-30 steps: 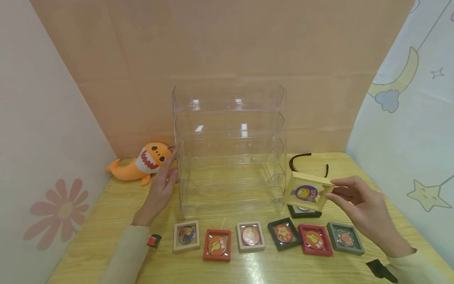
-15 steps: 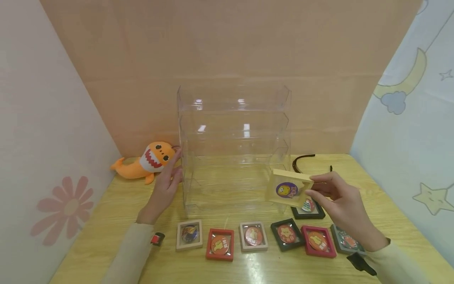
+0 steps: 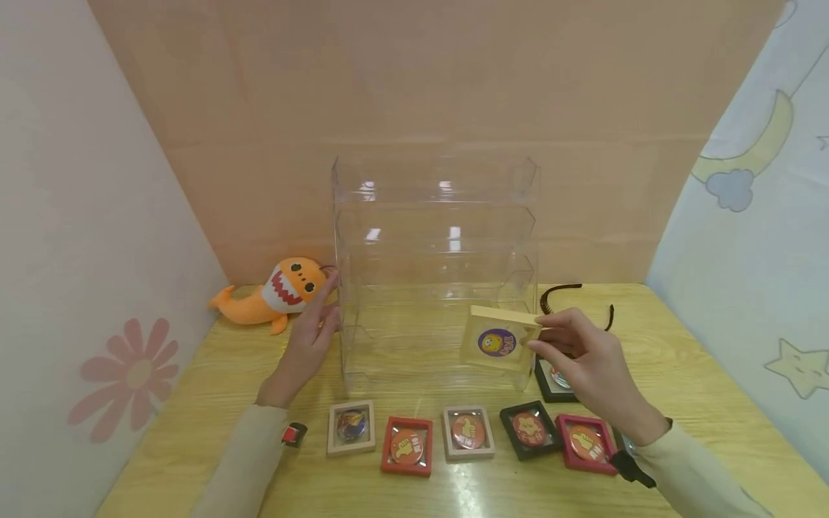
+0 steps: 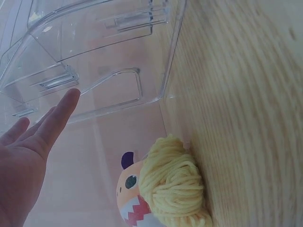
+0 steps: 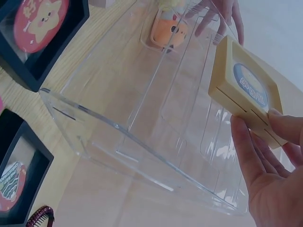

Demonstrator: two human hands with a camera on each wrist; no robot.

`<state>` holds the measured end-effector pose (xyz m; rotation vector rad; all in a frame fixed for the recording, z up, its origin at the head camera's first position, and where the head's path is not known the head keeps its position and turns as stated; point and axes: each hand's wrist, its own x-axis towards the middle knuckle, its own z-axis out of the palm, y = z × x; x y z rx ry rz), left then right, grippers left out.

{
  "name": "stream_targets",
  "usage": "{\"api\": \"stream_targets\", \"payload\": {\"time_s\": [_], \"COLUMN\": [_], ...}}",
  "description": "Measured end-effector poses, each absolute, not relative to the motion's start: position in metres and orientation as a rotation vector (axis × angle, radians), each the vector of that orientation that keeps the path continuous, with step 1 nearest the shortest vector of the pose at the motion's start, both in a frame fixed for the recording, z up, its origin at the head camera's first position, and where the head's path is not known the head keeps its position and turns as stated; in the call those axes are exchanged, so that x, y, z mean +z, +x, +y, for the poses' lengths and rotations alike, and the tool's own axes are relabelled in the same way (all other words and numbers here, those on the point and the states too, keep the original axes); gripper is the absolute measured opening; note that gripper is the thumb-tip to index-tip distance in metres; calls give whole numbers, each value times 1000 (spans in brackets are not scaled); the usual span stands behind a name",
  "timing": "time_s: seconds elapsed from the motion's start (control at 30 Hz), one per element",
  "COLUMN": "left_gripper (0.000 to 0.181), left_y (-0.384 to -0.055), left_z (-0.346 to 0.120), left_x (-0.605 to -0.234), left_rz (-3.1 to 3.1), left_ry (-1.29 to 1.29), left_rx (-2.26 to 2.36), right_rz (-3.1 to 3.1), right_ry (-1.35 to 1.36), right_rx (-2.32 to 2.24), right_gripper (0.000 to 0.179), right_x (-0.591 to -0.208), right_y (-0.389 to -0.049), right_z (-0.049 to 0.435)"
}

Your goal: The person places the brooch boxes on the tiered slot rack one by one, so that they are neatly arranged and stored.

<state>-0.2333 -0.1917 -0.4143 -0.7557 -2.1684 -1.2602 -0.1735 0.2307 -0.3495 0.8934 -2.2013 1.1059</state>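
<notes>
Yellow frame (image 3: 497,341) pinched, right hand (image 3: 588,363) part-hides a black frame (image 3: 550,389); left hand (image 3: 304,345) spread.

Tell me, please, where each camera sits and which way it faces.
Head: worn on the head, facing forward and down at the clear rack; the left hand, right hand and both sleeves show.
Left wrist: on that wrist, facing the rack's side, yellow yarn and plush toy; only the left hand shows.
Right wrist: on that wrist, facing the yellow frame and rack; the right hand shows, left hand farther off.
Shared: head and right wrist both show the yellow frame.
</notes>
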Motion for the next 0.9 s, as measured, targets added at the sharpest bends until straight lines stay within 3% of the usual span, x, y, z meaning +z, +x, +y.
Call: {"api": "stream_targets", "payload": {"time_s": [0.37,0.63,0.9], "left_gripper": [64,57,64], "left_y": [-232,-213,-232], "left_z": [-186,-176,-186], "left_x": [-411,-387,-411], "left_rz": [-2152,-2168,-2178], "left_ry": [-739,-739,-736], "left_rx": [-1242,-1213,-1227], "right_rz": [-2195,-2132,-2091], "right_ry": [922,974,965], "right_rx": [1144,1179,1203], "right_gripper": [40,42,43], "right_x": [-348,-349,-350], "right_y": [-185,-196,-204], "right_z": [213,199,186]}}
